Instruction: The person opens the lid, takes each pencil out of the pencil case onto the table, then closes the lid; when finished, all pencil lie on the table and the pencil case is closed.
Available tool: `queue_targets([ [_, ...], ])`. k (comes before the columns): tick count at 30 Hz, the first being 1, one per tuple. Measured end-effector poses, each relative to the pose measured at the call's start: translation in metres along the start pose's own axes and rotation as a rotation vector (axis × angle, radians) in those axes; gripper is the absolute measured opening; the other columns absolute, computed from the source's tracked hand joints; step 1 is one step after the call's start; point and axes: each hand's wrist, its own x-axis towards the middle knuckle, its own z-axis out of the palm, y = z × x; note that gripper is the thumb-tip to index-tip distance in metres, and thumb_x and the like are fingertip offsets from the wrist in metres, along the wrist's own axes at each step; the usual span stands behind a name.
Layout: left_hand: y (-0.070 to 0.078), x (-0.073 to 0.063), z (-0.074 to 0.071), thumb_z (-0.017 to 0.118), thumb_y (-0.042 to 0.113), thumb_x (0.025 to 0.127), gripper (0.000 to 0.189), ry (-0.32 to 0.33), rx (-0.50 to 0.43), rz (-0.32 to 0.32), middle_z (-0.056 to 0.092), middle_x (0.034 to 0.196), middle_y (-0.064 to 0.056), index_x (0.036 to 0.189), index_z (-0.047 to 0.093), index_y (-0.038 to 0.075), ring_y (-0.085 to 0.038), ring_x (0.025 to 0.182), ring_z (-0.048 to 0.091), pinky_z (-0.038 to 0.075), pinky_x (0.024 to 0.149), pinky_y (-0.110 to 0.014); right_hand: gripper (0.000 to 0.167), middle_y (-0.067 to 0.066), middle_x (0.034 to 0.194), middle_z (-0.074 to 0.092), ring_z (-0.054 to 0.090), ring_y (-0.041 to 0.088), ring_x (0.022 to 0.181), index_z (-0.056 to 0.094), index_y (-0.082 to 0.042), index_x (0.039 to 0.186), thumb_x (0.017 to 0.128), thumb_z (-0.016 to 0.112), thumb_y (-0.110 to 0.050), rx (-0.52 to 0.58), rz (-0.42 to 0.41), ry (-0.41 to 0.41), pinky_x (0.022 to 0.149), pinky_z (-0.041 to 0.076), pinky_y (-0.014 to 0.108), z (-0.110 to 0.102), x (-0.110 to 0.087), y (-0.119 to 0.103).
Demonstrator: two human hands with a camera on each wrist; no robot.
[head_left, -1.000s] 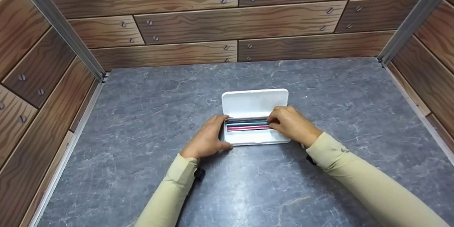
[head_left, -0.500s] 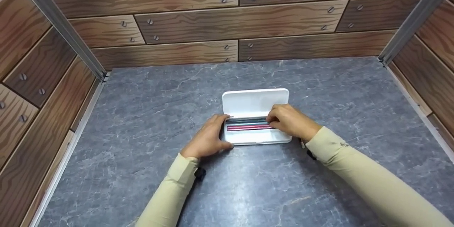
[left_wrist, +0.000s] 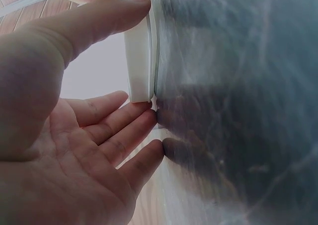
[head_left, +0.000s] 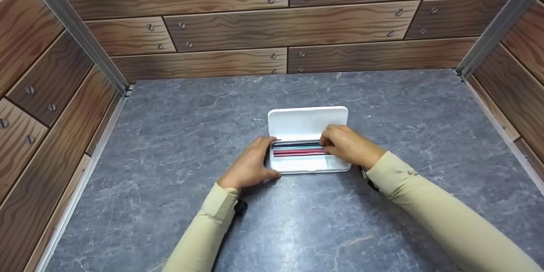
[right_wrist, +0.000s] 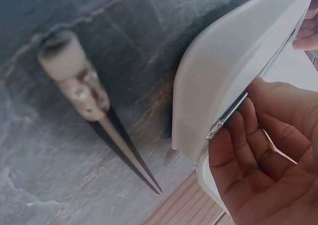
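Observation:
A white pencil case stands with its lid raised, several slim pencils lying lengthwise in it, pink, teal and dark. My left hand spans the left end, thumb at the front corner and fingertips at the rear one. In the left wrist view its fingers are fairly straight, fingertips right at the case's end. At the right end my right hand reaches into the case. The right wrist view shows it pinching a slim dark pencil with a glittery silver end, partly hidden by the fingers.
A striped dark pencil with a pale eraser end lies on the table beside the case's right end, blurred. The grey marbled table is bounded by wood-patterned walls and metal corner posts.
My right hand has shifted slightly up and inward over the case. The pencils sit a little differently beside its fingertips. My left hand stays at the case's left end.

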Motion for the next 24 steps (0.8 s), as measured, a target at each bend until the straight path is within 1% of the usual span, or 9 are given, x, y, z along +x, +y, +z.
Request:
queue_targets([
  [3,0.000,0.001,0.001,0.097,0.015,0.083,0.097,-0.004,-0.001,-0.003,0.059,0.156,-0.023,0.163,0.047,-0.003,-0.040,0.148,0.057,0.044,0.131,-0.053,0.006,0.015,0.098,0.072,0.072,0.031,0.092,0.080,0.003,0.102,0.096,0.080,0.002,-0.001,-0.005,0.000,0.086,0.064,0.050,0.000,-0.001,0.001],
  [7,0.000,0.001,0.000,0.097,0.015,0.082,0.098,-0.005,-0.004,-0.001,0.059,0.156,-0.023,0.164,0.047,-0.004,-0.040,0.148,0.057,0.043,0.132,-0.053,0.005,0.013,0.096,0.074,0.072,0.028,0.090,0.079,0.001,0.099,0.095,0.081,0.002,0.002,-0.033,0.043,0.084,0.063,0.049,0.001,-0.004,0.002],
  [10,0.000,0.001,0.001,0.098,0.015,0.082,0.097,-0.004,0.002,-0.002,0.059,0.155,-0.023,0.163,0.047,-0.004,-0.039,0.147,0.057,0.044,0.131,-0.053,0.006,0.011,0.094,0.075,0.072,0.026,0.087,0.080,-0.001,0.097,0.093,0.082,0.003,0.020,-0.038,0.079,0.082,0.063,0.048,0.003,-0.006,0.002],
  [13,-0.001,0.001,0.001,0.097,0.014,0.082,0.097,-0.005,0.005,-0.006,0.060,0.155,-0.022,0.163,0.047,-0.004,-0.039,0.146,0.058,0.045,0.131,-0.053,0.006,0.010,0.093,0.077,0.074,0.027,0.086,0.083,-0.002,0.097,0.092,0.083,0.003,0.040,-0.025,0.106,0.083,0.065,0.049,0.003,-0.009,0.002],
  [19,-0.001,0.001,0.001,0.096,0.014,0.082,0.097,-0.007,0.007,-0.002,0.059,0.155,-0.023,0.163,0.046,-0.006,-0.039,0.146,0.058,0.045,0.130,-0.053,0.010,0.010,0.093,0.081,0.078,0.031,0.088,0.087,-0.003,0.099,0.090,0.085,0.001,0.035,0.004,0.152,0.085,0.066,0.051,0.003,-0.015,0.001],
  [23,-0.002,0.001,0.001,0.095,0.013,0.081,0.096,0.006,-0.005,0.014,0.060,0.153,-0.025,0.162,0.047,-0.008,-0.041,0.145,0.058,0.045,0.129,-0.055,0.011,0.010,0.094,0.082,0.077,0.028,0.087,0.086,-0.002,0.100,0.090,0.087,0.001,0.044,0.019,0.193,0.082,0.066,0.050,0.001,-0.018,0.000],
  [24,-0.008,0.002,0.003,0.095,0.015,0.082,0.095,0.018,0.007,0.037,0.061,0.152,-0.024,0.161,0.048,-0.007,-0.039,0.143,0.059,0.047,0.128,-0.053,0.011,0.010,0.093,0.082,0.077,0.027,0.086,0.086,-0.002,0.100,0.090,0.087,0.001,0.047,0.021,0.207,0.081,0.067,0.049,0.000,-0.018,0.000],
])
